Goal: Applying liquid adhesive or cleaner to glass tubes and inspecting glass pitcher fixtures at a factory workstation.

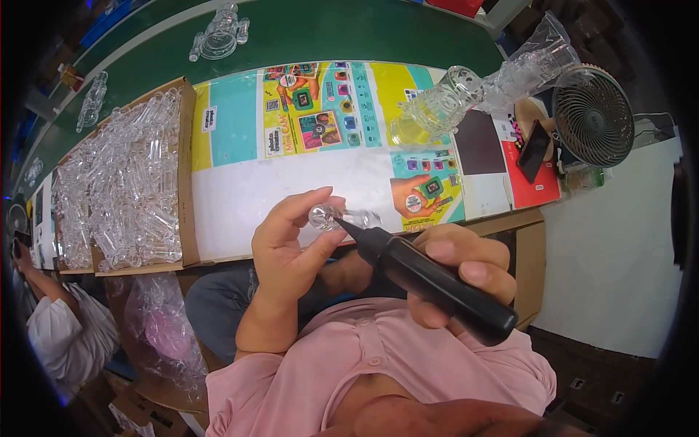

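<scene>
My left hand [289, 237] pinches a small clear plastic part [322, 216] with a round end, held up above the near edge of the table. My right hand [466, 266] is wrapped around a black squeeze bottle [429, 280] with a pointed nozzle. The bottle lies tilted, its tip reaching the round end of the clear part; whether it touches cannot be made out. To the left stands a cardboard box [186, 160] heaped with clear plastic parts [127, 182]. Beyond my hands, larger clear assembled pieces [440, 102] stand on the printed sheet.
A printed cardboard sheet [240, 182] covers the tabletop. At right are a black fan [593, 116], a phone [534, 151] and a clear bag [535, 62]. Another clear assembly [220, 36] rests on the green surface [306, 33] behind. A co-worker [69, 320] sits at far left.
</scene>
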Demonstrator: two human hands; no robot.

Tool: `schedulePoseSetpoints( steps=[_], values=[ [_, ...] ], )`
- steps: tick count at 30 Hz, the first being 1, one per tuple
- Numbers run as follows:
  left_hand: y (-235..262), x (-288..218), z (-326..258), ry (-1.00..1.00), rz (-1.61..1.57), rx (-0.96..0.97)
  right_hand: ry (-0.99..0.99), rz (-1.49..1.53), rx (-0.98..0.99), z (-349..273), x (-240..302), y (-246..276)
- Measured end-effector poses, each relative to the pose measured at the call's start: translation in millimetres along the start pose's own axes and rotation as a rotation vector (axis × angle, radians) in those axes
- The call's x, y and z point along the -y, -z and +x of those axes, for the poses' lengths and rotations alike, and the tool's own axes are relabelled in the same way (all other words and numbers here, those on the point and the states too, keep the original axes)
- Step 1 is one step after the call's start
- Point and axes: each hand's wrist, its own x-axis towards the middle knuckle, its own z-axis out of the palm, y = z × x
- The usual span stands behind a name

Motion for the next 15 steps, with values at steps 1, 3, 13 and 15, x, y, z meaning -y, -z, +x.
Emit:
schedulePoseSetpoints(
  steps=[1,3,13,15],
  values=[
    [-2,-1,-1,0.103,-0.176,-0.003,0.065,0.021,-0.032,-2,-4,-1],
    [1,-2,-2,0.122,-0.240,0.032,0.132,0.042,-0.066,-1,-13,-3],
    [5,-3,-1,0.202,-0.345,0.079,0.479,-0.012,-0.040,7,-30,-13],
    [5,-2,-1,0.191,-0.323,0.072,0.486,-0.021,-0.026,6,-30,-13]
  ],
)
